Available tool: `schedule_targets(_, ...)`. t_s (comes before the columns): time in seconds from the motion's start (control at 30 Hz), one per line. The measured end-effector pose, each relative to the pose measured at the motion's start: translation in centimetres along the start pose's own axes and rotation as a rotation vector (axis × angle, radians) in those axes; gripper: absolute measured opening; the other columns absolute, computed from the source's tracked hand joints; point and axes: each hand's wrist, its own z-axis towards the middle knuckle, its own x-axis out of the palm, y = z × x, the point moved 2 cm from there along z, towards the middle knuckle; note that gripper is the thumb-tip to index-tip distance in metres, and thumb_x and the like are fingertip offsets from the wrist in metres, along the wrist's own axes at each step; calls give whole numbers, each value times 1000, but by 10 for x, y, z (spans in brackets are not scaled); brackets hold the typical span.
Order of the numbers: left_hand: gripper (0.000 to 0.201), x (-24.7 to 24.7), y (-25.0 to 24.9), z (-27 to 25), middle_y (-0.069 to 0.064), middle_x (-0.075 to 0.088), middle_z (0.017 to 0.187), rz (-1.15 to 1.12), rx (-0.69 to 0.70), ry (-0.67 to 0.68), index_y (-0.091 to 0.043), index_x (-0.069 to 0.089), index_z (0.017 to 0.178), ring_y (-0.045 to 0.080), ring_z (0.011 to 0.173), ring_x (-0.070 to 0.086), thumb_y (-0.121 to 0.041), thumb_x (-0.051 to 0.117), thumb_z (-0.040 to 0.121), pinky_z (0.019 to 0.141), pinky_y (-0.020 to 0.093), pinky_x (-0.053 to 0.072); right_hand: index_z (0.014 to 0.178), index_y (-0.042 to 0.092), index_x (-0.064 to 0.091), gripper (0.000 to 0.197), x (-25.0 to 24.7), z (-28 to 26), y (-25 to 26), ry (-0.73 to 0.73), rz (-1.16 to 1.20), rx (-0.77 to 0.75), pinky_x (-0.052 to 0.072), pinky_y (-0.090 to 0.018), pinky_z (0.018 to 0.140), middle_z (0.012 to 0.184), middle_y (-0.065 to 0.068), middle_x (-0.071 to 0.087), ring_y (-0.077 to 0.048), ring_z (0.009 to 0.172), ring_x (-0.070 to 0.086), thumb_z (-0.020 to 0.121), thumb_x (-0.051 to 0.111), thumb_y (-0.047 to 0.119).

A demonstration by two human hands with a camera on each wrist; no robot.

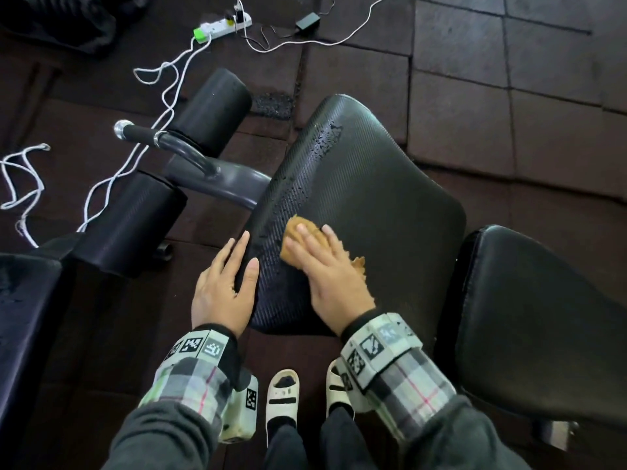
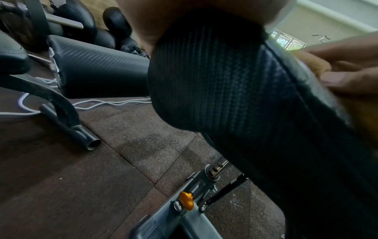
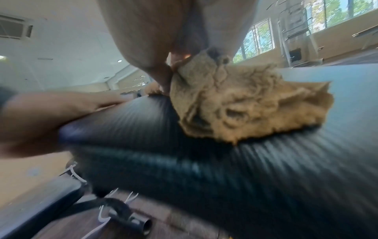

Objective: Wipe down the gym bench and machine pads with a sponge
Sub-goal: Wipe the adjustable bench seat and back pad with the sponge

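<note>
Sponge [image 1: 307,244], tan and ragged at its edges, lies flat on the near left part of the black textured seat pad [image 1: 369,198], and your right hand [image 1: 330,279] presses it down with straight, spread fingers, not curled round it. In the head view the sponge's long axis runs from upper left to lower right, a torn end showing past the heel of your palm. Your left hand [image 1: 222,286] grasps the pad's left edge, thumb on top and fingers down the side. The pad itself runs lengthwise away from you, narrowing toward its far end, with water droplets [image 1: 322,137] beaded along its left side. To your right sits a smoother black back pad [image 1: 543,317]. Left of the seat, two black foam rollers [image 1: 212,111] flank a grey frame tube [image 1: 234,184], and white cables [image 1: 163,106] trail over the dark rubber floor tiles [image 1: 509,96] to a power strip [image 1: 224,23]
</note>
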Motion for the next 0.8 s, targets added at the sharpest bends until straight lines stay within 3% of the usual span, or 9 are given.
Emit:
schedule_targets(0.13, 53, -1, 4, 1, -14, 36, 153, -14, -5, 52, -50, 33, 143, 21, 133, 41, -63, 35, 92, 108, 34, 29, 141, 22, 38, 68, 6, -54, 7, 33, 22, -58, 28, -51, 110, 152, 4, 28, -32, 141, 19, 77, 33, 0)
schedule_targets(0.27, 54, -6, 20, 0, -18, 38, 150, -210, 18, 93, -60, 35, 137, 6, 138, 36, -68, 35, 83, 114, 30, 26, 144, 28, 30, 79, 1, -97, -28, 11, 49, 2, 32, -52, 108, 153, 5, 25, -28, 143, 15, 75, 44, -9)
schedule_targets(0.37, 52, -8, 32, -6, -19, 36, 151, -229, 52, 128, -59, 34, 138, -2, 137, 32, -66, 33, 86, 115, 29, 25, 142, 22, 37, 65, -3, -93, -41, -26, 96, 58, 31, -53, 108, 152, 2, 28, -31, 142, 19, 84, 48, -5)
schedule_targets(0.5, 53, -6, 34, -9, -19, 34, 152, -195, 47, 130, -57, 32, 140, -2, 133, 33, -66, 27, 87, 110, 27, 25, 139, 19, 42, 55, -1, -54, -28, -104, 93, 116, 30, -53, 108, 150, 0, 33, -34, 139, 25, 87, 47, 1)
schedule_targets(0.63, 51, -3, 35, -8, -17, 35, 152, -221, 37, 120, -59, 31, 138, 5, 134, 38, -66, 27, 88, 111, 30, 27, 133, 15, 51, 55, 6, -30, 22, -123, -6, -27, 28, -52, 110, 145, -3, 41, -39, 136, 30, 81, 43, 0)
schedule_targets(0.8, 48, -4, 34, -7, -19, 34, 153, -210, 31, 136, -65, 26, 135, 10, 135, 39, -66, 24, 86, 112, 35, 30, 133, 23, 51, 58, 21, -59, 55, 32, -57, -249, 30, -50, 109, 146, 3, 40, -33, 137, 30, 79, 37, 6)
